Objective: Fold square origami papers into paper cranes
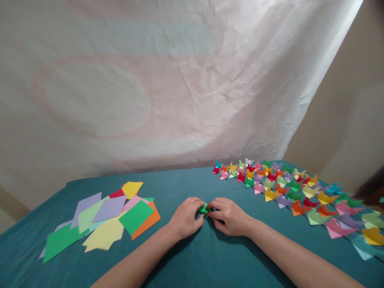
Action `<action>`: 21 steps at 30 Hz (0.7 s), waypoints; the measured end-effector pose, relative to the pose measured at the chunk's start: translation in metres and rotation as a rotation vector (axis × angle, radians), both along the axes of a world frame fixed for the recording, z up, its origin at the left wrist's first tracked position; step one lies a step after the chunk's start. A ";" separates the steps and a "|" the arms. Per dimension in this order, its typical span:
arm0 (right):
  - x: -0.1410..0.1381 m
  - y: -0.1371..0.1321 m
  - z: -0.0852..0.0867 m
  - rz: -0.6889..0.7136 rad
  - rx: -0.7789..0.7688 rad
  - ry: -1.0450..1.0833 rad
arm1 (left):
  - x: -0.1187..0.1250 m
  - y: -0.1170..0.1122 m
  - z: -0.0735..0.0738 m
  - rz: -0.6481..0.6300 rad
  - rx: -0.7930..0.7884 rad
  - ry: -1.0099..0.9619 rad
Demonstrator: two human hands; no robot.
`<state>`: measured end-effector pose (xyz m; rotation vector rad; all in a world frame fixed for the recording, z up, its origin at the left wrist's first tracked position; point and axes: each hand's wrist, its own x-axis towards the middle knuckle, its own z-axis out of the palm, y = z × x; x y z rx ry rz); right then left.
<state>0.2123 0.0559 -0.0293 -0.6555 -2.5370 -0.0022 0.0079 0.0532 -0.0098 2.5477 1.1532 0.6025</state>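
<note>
Between my two hands, near the middle of the table, is a small piece of folded green paper [204, 208]. The fingers of my left hand [188, 216] pinch its left side. On the other side, my right hand [227, 216] grips it with bent fingers. Much of the paper is hidden behind the fingertips, so its exact folded shape does not show. Both forearms come in from the bottom of the view, and the hands rest low over the cloth.
Loose coloured paper sheets [136, 216] lie overlapping at the left. Rows of folded paper birds [295, 186] in many colours stand along the right side. A green-blue cloth [192, 260] covers the table. Behind it hangs a pale printed sheet [168, 96].
</note>
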 end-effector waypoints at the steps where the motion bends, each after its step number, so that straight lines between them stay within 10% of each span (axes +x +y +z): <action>1: 0.000 0.000 0.000 -0.002 0.000 0.002 | 0.000 0.000 -0.001 -0.001 0.007 -0.008; 21: 0.001 0.016 -0.016 -0.302 -0.299 0.433 | 0.006 0.002 -0.014 0.135 0.072 0.023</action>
